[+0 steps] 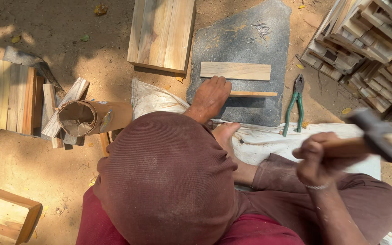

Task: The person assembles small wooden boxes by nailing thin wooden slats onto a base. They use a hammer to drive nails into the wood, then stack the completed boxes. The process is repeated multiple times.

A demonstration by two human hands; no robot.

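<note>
Hammer raised over wood on a stone slab.
The right hand (316, 159) grips a hammer (379, 138); the left hand (210, 96) presses flat on a thin wooden strip (252, 94) lying on the slab (241, 41), just below a plank (235, 71).

Left hand (210, 96) presses a thin wooden strip (253, 94) on the stone slab (232, 41); right hand (316, 159) grips a hammer (377, 138).

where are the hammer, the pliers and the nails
hammer (382, 136), head view, on its blurred dark head
pliers (294, 108), head view, on a green handle
nails (259, 31), head view, middle of the loose pile
</note>
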